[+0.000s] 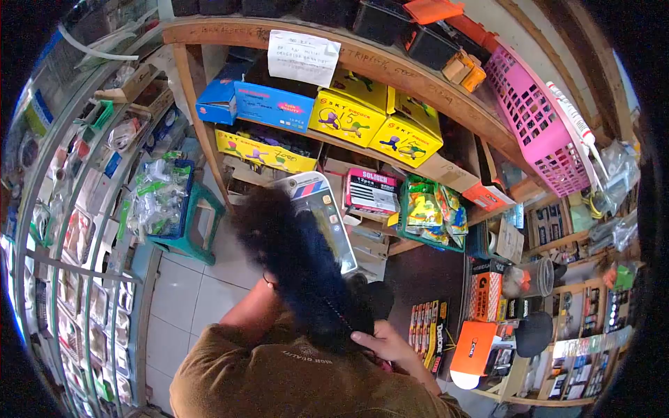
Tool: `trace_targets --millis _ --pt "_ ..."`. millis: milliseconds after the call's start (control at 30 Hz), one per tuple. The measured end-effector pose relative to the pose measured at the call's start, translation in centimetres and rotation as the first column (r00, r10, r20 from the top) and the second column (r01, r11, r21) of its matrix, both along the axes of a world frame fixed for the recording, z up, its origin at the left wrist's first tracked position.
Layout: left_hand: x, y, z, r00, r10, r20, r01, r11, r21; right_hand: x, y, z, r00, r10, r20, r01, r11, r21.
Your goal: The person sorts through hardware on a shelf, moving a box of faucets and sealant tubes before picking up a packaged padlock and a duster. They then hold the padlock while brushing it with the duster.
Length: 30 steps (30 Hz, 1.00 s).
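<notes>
Here the right hand (390,345) closes its fingers around the handle of a fluffy black feather duster (300,268), which slants up toward the wooden shelf (390,66) of yellow cardboard boxes (348,115). The left hand is out of view, behind the brown shirt (279,376).

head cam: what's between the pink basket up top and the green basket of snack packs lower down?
In the head view, two yellow boxes sit on the wooden shelf between the pink basket and the green basket; a brown carton lies just below them.
</notes>
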State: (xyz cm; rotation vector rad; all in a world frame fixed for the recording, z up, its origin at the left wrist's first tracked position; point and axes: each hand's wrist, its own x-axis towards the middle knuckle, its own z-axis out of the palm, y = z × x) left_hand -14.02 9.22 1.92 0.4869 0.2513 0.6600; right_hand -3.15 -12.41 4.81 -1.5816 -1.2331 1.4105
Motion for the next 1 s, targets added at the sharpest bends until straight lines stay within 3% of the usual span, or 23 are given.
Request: trace_targets --millis 33,100,167,200,233,267,300,333,367,400,433,500,533,567,633,700,767,800,833,867,900,967,1000 --pt "-0.3 -0.2 -0.3 1.0 -0.008 -0.005 0.008 1.0 -0.001 -0.1 0.1 0.3 1.0 -0.008 -0.005 0.008 1.0 -0.001" --pt "-1.5 -1.3 -0.9 0.882 0.101 0.46 0.006 0.974 -0.225 -0.3 0.4 1.3 0.909 -0.404 -0.104 0.341 0.864 -0.371" --pt "-1.3 -1.3 -0.8 0.896 0.112 0.43 -0.003 0.969 -0.247 0.4 -0.4 -0.4 0.93 -0.359 -0.081 0.314 0.889 -0.332" --pt "-1.2 -1.3 -0.7 0.943 0.07 0.325 -0.003 0.979 -0.203 0.5 -0.6 -0.6 0.988 -0.133 0.079 0.145 0.972 -0.186" --pt "-1.1 -1.4 -0.6 0.977 0.03 0.211 0.004 0.987 -0.158 0.4 -0.9 -1.1 0.962 0.076 0.262 -0.059 0.996 -0.071" --pt "-1.2 -1.3 -0.5 0.996 -0.009 0.091 0.019 0.993 -0.112 -0.1 -0.8 -2.2 0.986 0.038 0.165 -0.054 0.994 0.09" --pt "-1.5 -1.2 -0.8 0.996 -0.015 0.086 0.025 0.994 -0.11 0.0 -0.9 -2.2 0.986 0.032 0.161 -0.047 0.995 0.093" --pt "-1.9 -1.0 -1.2 0.963 0.043 0.266 0.012 0.98 -0.201 -0.1 -0.5 -1.0 0.979 -0.193 -0.06 0.189 0.98 -0.059" --pt "-2.1 -0.8 -1.4 0.893 0.119 0.434 0.014 0.956 -0.291 -0.1 0.0 0.1 0.874 -0.426 -0.233 0.368 0.895 -0.252" --pt "-2.0 -0.7 -1.3 0.889 0.114 0.443 0.018 0.959 -0.282 -0.3 0.5 1.0 0.858 -0.465 -0.217 0.415 0.878 -0.24" --pt "-1.9 -0.7 -1.2 0.885 0.108 0.452 0.022 0.962 -0.274 -0.2 0.5 1.1 0.862 -0.461 -0.211 0.413 0.88 -0.236" --pt "-1.1 -0.9 -0.6 0.908 -0.017 0.418 0.097 0.981 -0.171 -0.3 -0.2 0.9 0.997 -0.004 0.079 0.016 0.989 -0.149" --pt "-0.3 -0.6 -2.6 0.983 -0.031 0.181 0.066 0.979 -0.191 0.2 -1.3 -2.2 0.998 0.041 0.041 -0.042 0.999 0.021" --pt "-0.2 -0.6 -2.3 0.971 -0.048 0.236 0.088 0.983 -0.163 0.1 -1.0 -1.6 0.998 0.039 0.043 -0.04 0.999 0.02" --pt "-1.3 -1.4 0.6 0.885 0.01 0.466 0.094 0.976 -0.199 -0.1 0.1 0.5 0.903 -0.395 -0.167 0.331 0.89 -0.315" --pt "-0.7 -1.0 -1.6 0.897 0.087 0.434 0.041 0.96 -0.278 -0.4 0.5 1.6 0.912 -0.399 -0.098 0.355 0.884 -0.304" --pt "0.2 -0.5 -3.6 0.986 -0.052 0.158 0.075 0.988 -0.138 -0.9 0.7 3.4 0.999 0.025 0.047 -0.015 0.982 -0.186" --pt "-0.6 -0.9 -0.7 0.95 -0.053 0.307 0.092 0.989 -0.114 0.0 -0.3 1.0 0.982 0.089 0.168 -0.067 0.989 -0.134" --pt "-0.8 -1.0 -0.7 0.951 -0.054 0.303 0.093 0.989 -0.114 0.1 -0.2 0.4 0.983 0.087 0.164 -0.066 0.989 -0.133" --pt "-0.9 -1.1 -0.8 0.943 0.043 0.331 0.028 0.978 -0.205 0.1 -0.2 0.1 0.986 -0.167 -0.028 0.16 0.973 -0.164" --pt "-1.1 -1.2 -0.8 0.925 0.144 0.353 -0.037 0.955 -0.295 0.2 0.0 0.0 0.89 -0.409 -0.201 0.362 0.902 -0.235" --pt "-1.1 -0.9 -1.7 0.91 0.107 0.4 0.012 0.959 -0.284 -0.5 0.2 -0.3 0.883 -0.451 -0.128 0.411 0.876 -0.252" --pt "-0.5 -0.3 -1.8 0.934 0.004 0.357 0.063 0.982 -0.175 -0.7 0.1 -1.6 0.963 -0.259 -0.081 0.259 0.966 -0.004"
